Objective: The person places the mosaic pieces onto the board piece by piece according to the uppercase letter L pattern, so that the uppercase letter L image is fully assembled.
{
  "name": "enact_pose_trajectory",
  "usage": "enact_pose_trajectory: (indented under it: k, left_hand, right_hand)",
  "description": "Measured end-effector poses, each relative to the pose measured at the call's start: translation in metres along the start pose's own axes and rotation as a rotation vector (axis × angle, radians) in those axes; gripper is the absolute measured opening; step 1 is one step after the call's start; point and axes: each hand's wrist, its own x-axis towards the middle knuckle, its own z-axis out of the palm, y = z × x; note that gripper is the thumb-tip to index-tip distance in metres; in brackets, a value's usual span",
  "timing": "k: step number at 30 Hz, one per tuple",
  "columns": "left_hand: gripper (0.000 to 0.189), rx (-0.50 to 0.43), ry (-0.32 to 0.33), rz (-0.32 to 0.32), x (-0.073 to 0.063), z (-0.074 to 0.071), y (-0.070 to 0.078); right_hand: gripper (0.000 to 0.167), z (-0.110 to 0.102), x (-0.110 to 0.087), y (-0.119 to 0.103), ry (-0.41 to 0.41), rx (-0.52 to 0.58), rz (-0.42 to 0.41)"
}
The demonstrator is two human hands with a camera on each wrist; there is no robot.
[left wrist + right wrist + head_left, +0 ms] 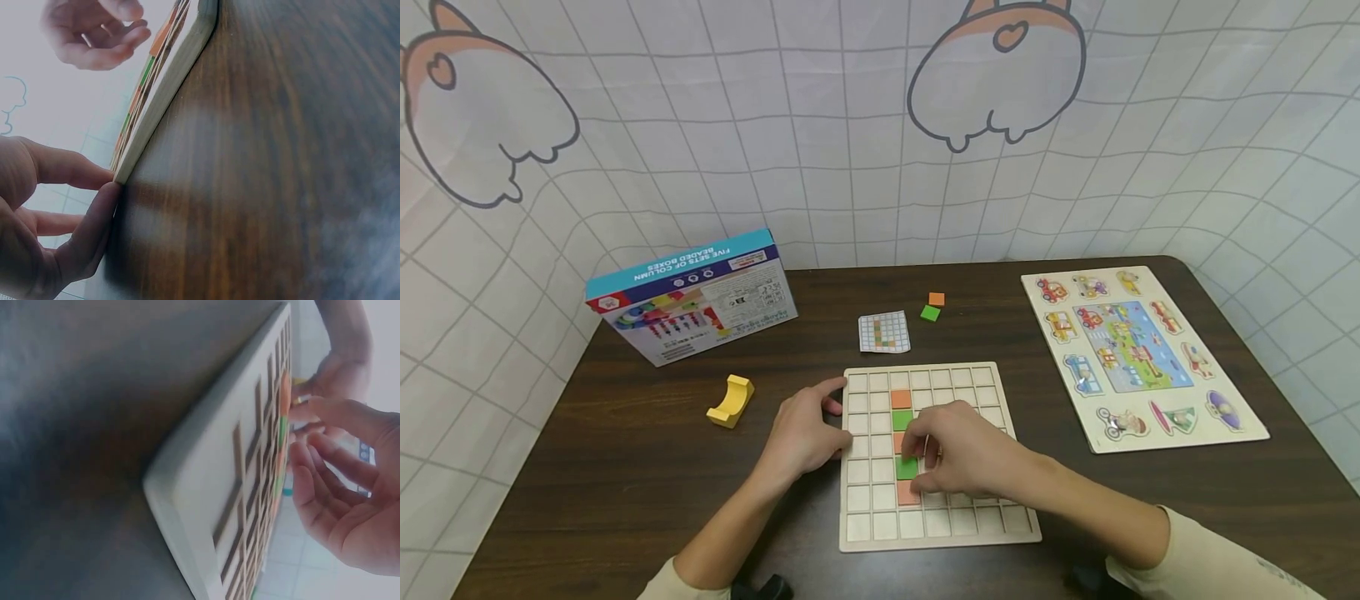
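Observation:
A pale square grid board (871,527) lies on the table. One column of it holds orange and green square tiles in turn, among them a green tile (907,469) and an orange tile (907,493). My left hand (801,433) touches the board's left edge with spread thumb and index finger. Over the tiles is my right hand (966,450), its fingers loosely bent and partly covering the column. In the right wrist view, the right hand (350,494) shows no tile between thumb and fingers, and they stand just off the board.
Behind the board lie a small pattern card (883,332), a loose orange tile (936,298) and a loose green tile (930,313). A yellow curved block (731,402) and a printed box (700,304) are at left. A picture puzzle board (1142,358) lies at right.

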Motion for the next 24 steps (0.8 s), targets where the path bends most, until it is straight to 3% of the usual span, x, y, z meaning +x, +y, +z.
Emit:
enact_pose_trajectory:
  k: [13,24]
  left_hand:
    - [0.079,0.014,-0.001,-0.004,0.002,0.0,0.0]
    - [0.08,0.013,-0.003,-0.006,0.002,0.0,-0.001]
  right_hand:
    - [0.02,-0.032,0.01,0.012,0.066,-0.024,0.051]
    - [0.02,-0.053,0.02,0.029,0.103,0.002,0.156]
